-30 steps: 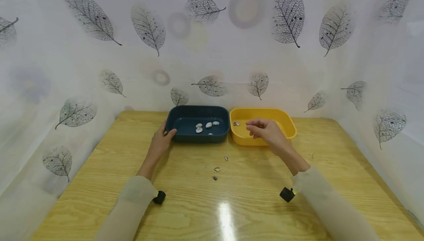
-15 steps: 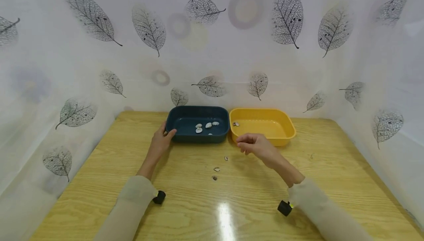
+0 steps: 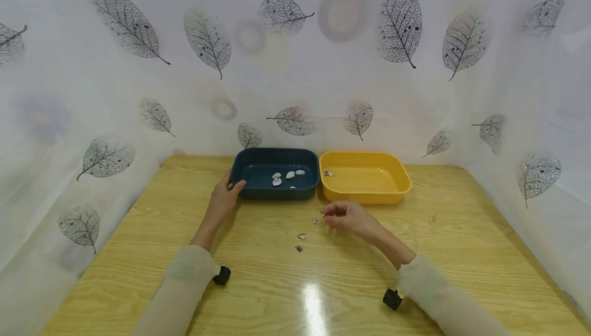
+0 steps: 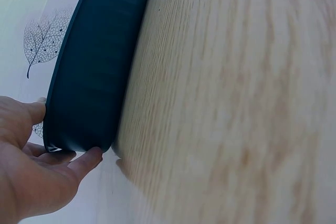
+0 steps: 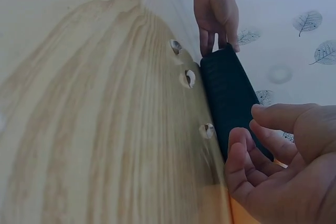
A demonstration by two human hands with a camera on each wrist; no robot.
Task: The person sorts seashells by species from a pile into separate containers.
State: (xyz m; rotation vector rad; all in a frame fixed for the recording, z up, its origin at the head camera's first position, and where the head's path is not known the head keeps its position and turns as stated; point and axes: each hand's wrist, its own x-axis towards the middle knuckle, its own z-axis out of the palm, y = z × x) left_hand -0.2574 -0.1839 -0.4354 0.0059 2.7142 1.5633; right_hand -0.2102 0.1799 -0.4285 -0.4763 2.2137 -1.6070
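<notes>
My left hand (image 3: 223, 196) holds the left end of a dark teal plastic bin (image 3: 277, 194), thumb at its front corner and fingers along the side. In the left wrist view the hand (image 4: 42, 171) is around the end of the bin (image 4: 94, 66). Several white shells (image 3: 290, 175) lie inside it. My right hand (image 3: 353, 220) hovers just right of a small shell (image 3: 315, 221), fingers loosely bent, nothing seen between them. Nearer on the table are a second shell (image 3: 302, 236) and a darker one (image 3: 299, 249). The right wrist view shows the hand (image 5: 283, 166) apart from the shells.
A yellow bin (image 3: 365, 197) stands against the teal bin's right side, with a couple of small shells (image 3: 329, 173) at its left end. Both bins are at the back of the wooden table (image 3: 258, 284), before a leaf-printed cloth (image 3: 295, 69).
My right hand has come from above the yellow bin toward me and leftward, down to beside the nearest-to-bin small shell. The left hand stays on the teal bin.
</notes>
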